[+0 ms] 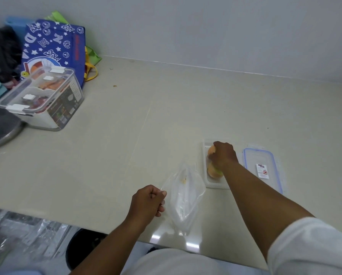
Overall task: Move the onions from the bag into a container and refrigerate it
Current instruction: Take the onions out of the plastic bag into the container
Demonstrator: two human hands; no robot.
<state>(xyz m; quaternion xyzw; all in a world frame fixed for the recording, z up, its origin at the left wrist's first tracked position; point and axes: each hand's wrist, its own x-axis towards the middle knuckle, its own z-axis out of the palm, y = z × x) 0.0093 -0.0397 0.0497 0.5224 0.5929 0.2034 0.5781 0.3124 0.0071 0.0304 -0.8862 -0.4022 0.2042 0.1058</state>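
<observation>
We have our right hand (pixel 223 154) low and right of centre in the frame, fingers curled down over the onions (pixel 212 171) inside the small clear container (pixel 205 176). At least two orange-skinned onions show, one at the far end under our knuckles and one at the near end. Whether the fingers grip the far onion or only press on it, we cannot tell, because the back of the hand covers them.

Our left hand (pixel 149 201), at bottom centre, pinches the edge of the clear plastic bag (pixel 184 197) between thumb and closed fingers. The bag lies limp on the counter (pixel 126 126) just left of the container and looks nearly empty, with only a small yellowish scrap visible inside.

The container is narrow and the onions look to fill it. If we push them in unevenly, one may sit proud of the rim and stop the blue-rimmed lid (pixel 262 167), lying just right of the container, from seating. We judge that the main risk. Pressing down on one end could also tip or skid the light container. The bag hangs close to the counter's front edge, so letting go carelessly may send it to the floor.
</observation>
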